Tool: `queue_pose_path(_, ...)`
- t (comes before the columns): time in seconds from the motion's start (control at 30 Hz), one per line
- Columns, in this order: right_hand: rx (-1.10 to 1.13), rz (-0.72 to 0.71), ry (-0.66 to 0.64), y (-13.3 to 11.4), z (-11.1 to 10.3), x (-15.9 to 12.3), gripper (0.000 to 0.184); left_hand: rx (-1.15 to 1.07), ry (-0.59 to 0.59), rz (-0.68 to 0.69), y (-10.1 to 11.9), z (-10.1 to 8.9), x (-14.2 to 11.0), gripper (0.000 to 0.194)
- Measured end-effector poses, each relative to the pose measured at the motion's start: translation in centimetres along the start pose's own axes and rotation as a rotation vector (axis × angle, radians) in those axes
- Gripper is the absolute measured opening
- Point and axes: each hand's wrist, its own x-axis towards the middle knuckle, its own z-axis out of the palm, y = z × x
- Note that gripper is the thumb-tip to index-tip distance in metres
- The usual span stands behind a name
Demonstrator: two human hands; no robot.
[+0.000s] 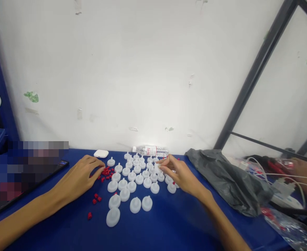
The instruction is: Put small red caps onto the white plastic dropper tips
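My left hand [84, 174] rests at the left side of a pile of small red caps [106, 172]. Its thumb and index fingertips come together at the pile's edge; what is between them, if anything, is hidden. Many white domed caps with narrow spouts [132, 176] stand spout-up in a loose group across the blue table [153, 233]. At the right of this group, my right hand [181, 174] pinches a white spouted cap [157, 168] between thumb and fingers. A red tip sits on the spout of a white cap [171, 187] below that hand.
A clear bottle [150, 150] lies against the wall, with a white case [101, 153] to its left. At far left is a dark-edged tablet [56, 170], partly blurred. A grey plastic bag [226, 181], cables and another person's blurred arm [297, 169] are on the right.
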Motion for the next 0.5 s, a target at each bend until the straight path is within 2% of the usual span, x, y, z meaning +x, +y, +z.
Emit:
queue_pose_path(0.1, -0.016, -0.048, 0.0, -1.3, 1.8, 0.5, 0.033, 0.004, 0.104, 0.096, 1.8, -0.9, 0.0, 0.042)
queue_pose_path(0.17, -0.027, -0.071, 0.001, -2.5, 3.3, 1.0, 0.037, -0.028, 0.125, 0.178, 3.4, -1.6, -0.2, 0.035)
queue_pose_path(0.27, 0.052, -0.063, -0.124, -4.6, 5.5, 1.6, 0.047, -0.094, 0.18, 0.313, 6.2, -2.5, -0.9, 0.023)
queue_pose_path(0.3, 0.09, -0.057, -0.192, -5.2, 6.2, 1.7, 0.051, -0.117, 0.165, 0.361, 7.1, -2.7, -1.2, 0.026)
queue_pose_path(0.4, 0.158, -0.062, -0.365, -6.3, 7.7, 1.6, 0.061, -0.163, 0.018, 0.557, 9.3, -3.1, -1.9, 0.058)
queue_pose_path(0.5, 0.178, -0.06, -0.415, -6.5, 8.2, 1.2, 0.064, -0.135, -0.077, 0.614, 10.2, -3.1, -2.1, 0.083)
